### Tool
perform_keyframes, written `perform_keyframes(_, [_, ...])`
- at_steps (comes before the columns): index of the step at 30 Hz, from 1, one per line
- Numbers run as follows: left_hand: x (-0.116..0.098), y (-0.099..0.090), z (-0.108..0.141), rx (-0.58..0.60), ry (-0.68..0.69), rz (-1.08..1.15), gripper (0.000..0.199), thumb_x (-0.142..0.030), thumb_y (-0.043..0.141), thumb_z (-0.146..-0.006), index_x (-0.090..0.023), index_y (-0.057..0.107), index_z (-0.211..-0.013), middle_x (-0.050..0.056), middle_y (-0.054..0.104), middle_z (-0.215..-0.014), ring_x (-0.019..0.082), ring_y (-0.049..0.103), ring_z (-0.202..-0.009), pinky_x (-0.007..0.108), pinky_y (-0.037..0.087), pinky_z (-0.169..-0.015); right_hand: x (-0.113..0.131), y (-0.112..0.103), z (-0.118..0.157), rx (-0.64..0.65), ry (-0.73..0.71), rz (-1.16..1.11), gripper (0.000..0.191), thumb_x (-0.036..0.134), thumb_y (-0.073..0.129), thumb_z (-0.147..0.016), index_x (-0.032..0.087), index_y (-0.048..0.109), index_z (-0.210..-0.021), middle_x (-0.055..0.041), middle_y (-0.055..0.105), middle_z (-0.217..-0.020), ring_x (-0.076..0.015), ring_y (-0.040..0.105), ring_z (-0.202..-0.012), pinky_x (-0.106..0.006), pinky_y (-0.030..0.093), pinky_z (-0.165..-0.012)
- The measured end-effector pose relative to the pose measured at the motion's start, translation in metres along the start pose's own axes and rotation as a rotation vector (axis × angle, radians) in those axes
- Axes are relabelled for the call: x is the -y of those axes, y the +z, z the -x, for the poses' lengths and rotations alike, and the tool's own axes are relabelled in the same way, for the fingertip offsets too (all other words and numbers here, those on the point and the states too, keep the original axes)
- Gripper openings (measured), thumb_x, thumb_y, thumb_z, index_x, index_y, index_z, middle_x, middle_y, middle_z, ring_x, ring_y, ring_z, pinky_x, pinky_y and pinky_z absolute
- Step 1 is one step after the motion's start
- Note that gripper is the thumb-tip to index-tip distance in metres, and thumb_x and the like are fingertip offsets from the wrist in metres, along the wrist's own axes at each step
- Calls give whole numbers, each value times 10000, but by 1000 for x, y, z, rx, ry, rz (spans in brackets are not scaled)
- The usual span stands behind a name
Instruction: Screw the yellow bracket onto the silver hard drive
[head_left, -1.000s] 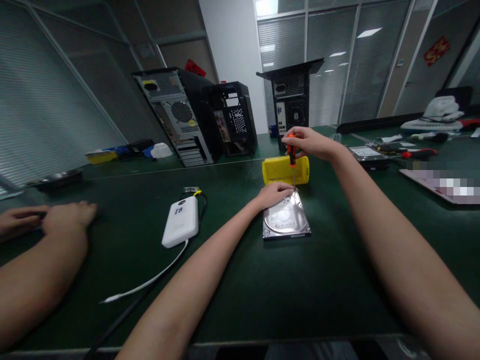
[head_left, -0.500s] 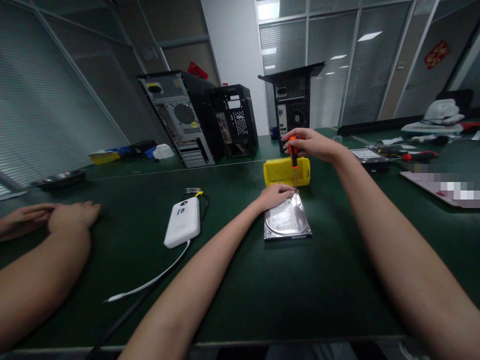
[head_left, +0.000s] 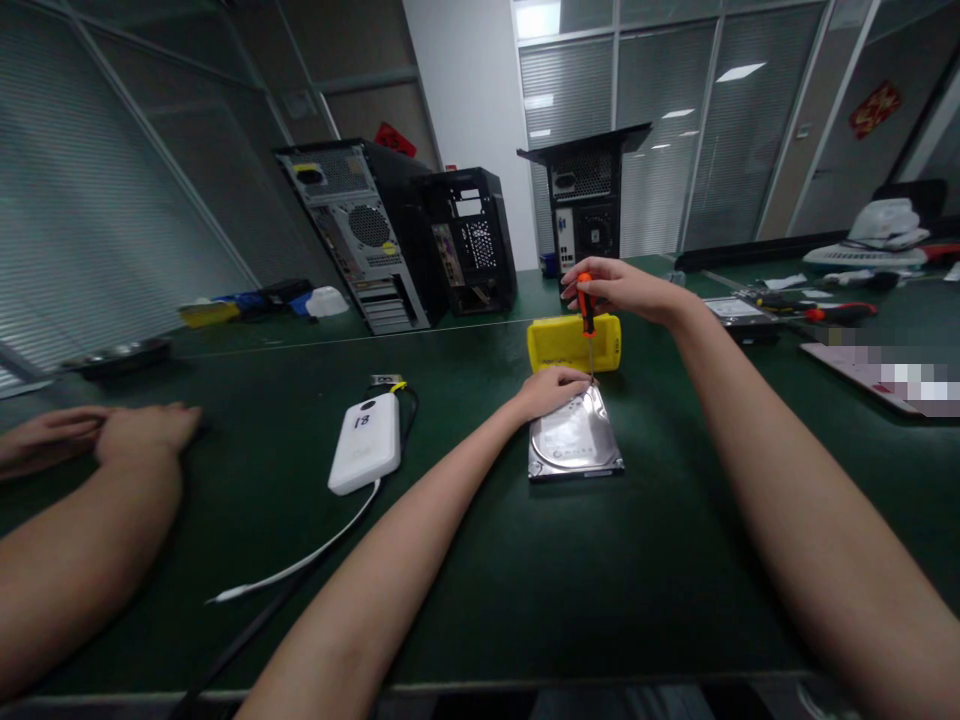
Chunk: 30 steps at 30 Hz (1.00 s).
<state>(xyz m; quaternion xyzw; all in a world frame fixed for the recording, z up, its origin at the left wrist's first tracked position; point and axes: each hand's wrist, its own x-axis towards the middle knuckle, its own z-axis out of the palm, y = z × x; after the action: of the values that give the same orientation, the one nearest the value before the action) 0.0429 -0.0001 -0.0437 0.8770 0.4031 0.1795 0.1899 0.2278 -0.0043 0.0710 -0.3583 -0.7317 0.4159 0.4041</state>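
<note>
A silver hard drive (head_left: 574, 435) lies flat on the green table in front of me. My left hand (head_left: 553, 391) holds it at its far left corner, fingers together and reaching toward the screwdriver tip. Above it, my right hand (head_left: 604, 284) has its fingers around the orange-and-black handle of a screwdriver (head_left: 588, 308). The screwdriver stands nearly upright, its tip at the drive's far edge beside my left fingertips. Whether the tip sits in a screw is too small to tell. Just behind the drive is a yellow tray-like case (head_left: 551, 345).
A white power bank (head_left: 366, 445) with cables lies to the left. Another person's arms (head_left: 142, 440) rest at the far left. Computer cases (head_left: 409, 230) stand at the back, with another tower (head_left: 585, 205) behind my right hand. Tools and another drive (head_left: 739, 318) lie on the right.
Both hands, the screwdriver and the hard drive stay in nearly the same place. Only a very slight shift of my right fingers on the handle shows.
</note>
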Motion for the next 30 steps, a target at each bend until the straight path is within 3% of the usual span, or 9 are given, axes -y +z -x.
perform_keyframes(9, [-2, -2, 2, -1, -6, 1, 390, -429, 449, -862, -234, 669, -1118, 17, 671, -1137, 191, 606, -1021, 257, 450, -877, -3, -1, -1, -52, -46, 99, 117, 226, 564, -825, 164, 565, -924, -59, 617, -886, -117, 583, -742, -222, 522, -616])
perform_keyframes(13, [-3, -2, 2, -3, -10, 3, 389, -432, 448, -864, -236, 670, -1117, 15, 665, -1151, 193, 597, -1039, 258, 446, -884, -1, -1, 2, -78, -87, 171, 223, 186, 566, -811, 168, 628, -1024, -37, 568, -823, -105, 541, -696, -237, 514, -633])
perform_keyframes(20, [-5, -2, 3, 6, -35, 4, 377, -419, 455, -862, -242, 671, -1115, 11, 669, -1143, 190, 599, -1036, 254, 445, -880, 1, -3, 5, -76, -46, 126, 325, 128, 526, -820, 180, 620, -1127, -45, 594, -884, -97, 539, -707, -238, 493, -652])
perform_keyframes(30, [-2, 0, 1, -2, 0, 6, 384, -416, 453, -862, -227, 673, -1114, 29, 679, -1123, 191, 610, -1012, 258, 457, -854, 1, 3, 2, -81, -82, 143, 162, 236, 563, -829, 160, 631, -955, -43, 602, -824, -96, 542, -666, -208, 480, -578])
